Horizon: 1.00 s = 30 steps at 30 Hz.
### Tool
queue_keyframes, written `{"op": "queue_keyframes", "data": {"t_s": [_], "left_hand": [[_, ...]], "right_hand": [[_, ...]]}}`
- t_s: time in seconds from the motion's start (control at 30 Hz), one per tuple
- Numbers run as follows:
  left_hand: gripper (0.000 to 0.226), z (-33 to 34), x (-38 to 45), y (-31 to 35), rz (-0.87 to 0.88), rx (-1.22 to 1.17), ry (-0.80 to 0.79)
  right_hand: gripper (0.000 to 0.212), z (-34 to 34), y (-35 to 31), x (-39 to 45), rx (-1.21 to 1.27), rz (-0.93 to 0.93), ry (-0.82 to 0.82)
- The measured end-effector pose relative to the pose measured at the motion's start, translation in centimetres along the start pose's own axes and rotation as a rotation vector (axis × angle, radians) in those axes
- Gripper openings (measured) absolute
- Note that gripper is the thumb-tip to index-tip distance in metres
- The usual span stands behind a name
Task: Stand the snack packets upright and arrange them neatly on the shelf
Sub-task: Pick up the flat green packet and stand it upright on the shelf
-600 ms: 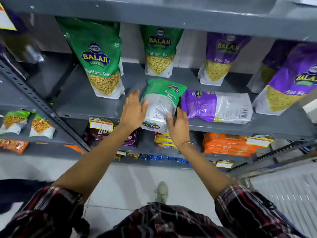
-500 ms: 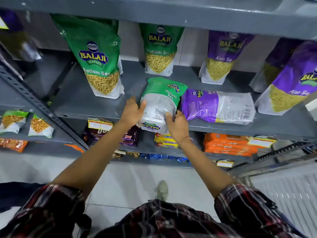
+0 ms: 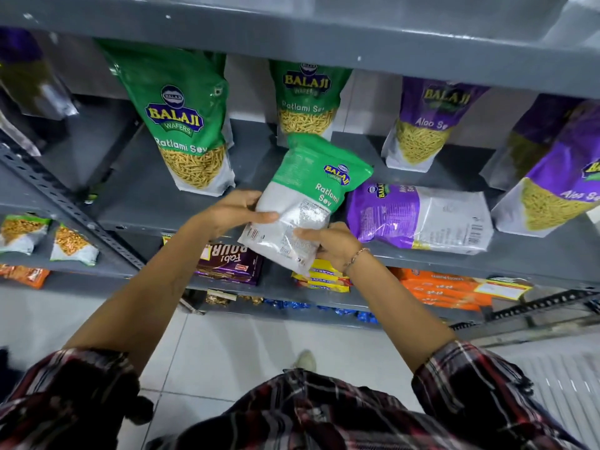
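Plainly the green Ratlami Sev packet (image 3: 305, 203) would handle as a light, soft pouch with slick film and loose, crushable contents, best taken low by its side edges; the left hand (image 3: 232, 212) and right hand (image 3: 329, 243) were clamped on its white lower half; it sat tilted, back panel outward, green top beyond the fingertips, above the shelf (image 3: 139, 203) front; right of the right hand a purple packet (image 3: 418, 217) lay flat.

Glossy plastic packet (image 3: 302, 203) (matt metal shelf (image 3: 136, 203))
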<state>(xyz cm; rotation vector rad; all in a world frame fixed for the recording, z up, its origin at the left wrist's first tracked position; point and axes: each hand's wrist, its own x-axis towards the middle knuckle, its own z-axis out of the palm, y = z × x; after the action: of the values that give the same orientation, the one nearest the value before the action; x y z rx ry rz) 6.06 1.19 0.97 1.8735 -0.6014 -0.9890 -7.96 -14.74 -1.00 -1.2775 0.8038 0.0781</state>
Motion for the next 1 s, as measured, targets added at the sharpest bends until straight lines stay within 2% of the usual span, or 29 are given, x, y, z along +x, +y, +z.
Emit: {"op": "queue_keyframes", "data": {"t_s": [0.13, 0.23, 0.33, 0.43, 0.5, 0.7, 0.87, 0.93, 1.0], "left_hand": [[0.053, -0.8, -0.2, 1.8, 0.082, 0.004, 0.067], [0.063, -0.9, 0.4, 3.5, 0.184, 0.038, 0.213], [0.071, -0.8, 1.7, 4.7, 0.228, 0.114, 0.380], [0.075, -0.7, 3.5, 4.8, 0.191, 0.273, 0.565], [0.077, -0.5, 4.5, 4.6, 0.172, 0.300, 0.631], [0.078, 0.2, 6.7, 3.3, 0.184, 0.234, 0.656], [0.076, 0.7, 6.6, 2.0, 0.211, 0.186, 0.623], [0.076, 2.3, 5.7, 1.5, 0.285, 0.173, 0.780], [0.062, 5.0, 4.9, 0.9, 0.414, 0.234, 0.964]], "right_hand": [[0.047, 0.2, -0.7, -0.3, -0.076, -0.243, 0.100], [0.060, -0.2, -2.6, 0.3, -0.176, -0.409, 0.186], [0.060, -0.5, -5.1, 0.9, -0.299, -0.513, 0.230], [0.058, -0.4, -7.1, 1.9, -0.372, -0.544, 0.268], [0.056, -0.2, -7.7, 2.7, -0.402, -0.558, 0.268], [0.059, -0.4, -7.4, 5.0, -0.478, -0.535, 0.269], [0.053, -1.3, -7.1, 6.1, -0.529, -0.529, 0.178], [0.049, -1.9, -7.1, 6.4, -0.485, -0.512, 0.142], [0.042, -2.5, -7.0, 6.5, -0.440, -0.486, 0.131]]}}
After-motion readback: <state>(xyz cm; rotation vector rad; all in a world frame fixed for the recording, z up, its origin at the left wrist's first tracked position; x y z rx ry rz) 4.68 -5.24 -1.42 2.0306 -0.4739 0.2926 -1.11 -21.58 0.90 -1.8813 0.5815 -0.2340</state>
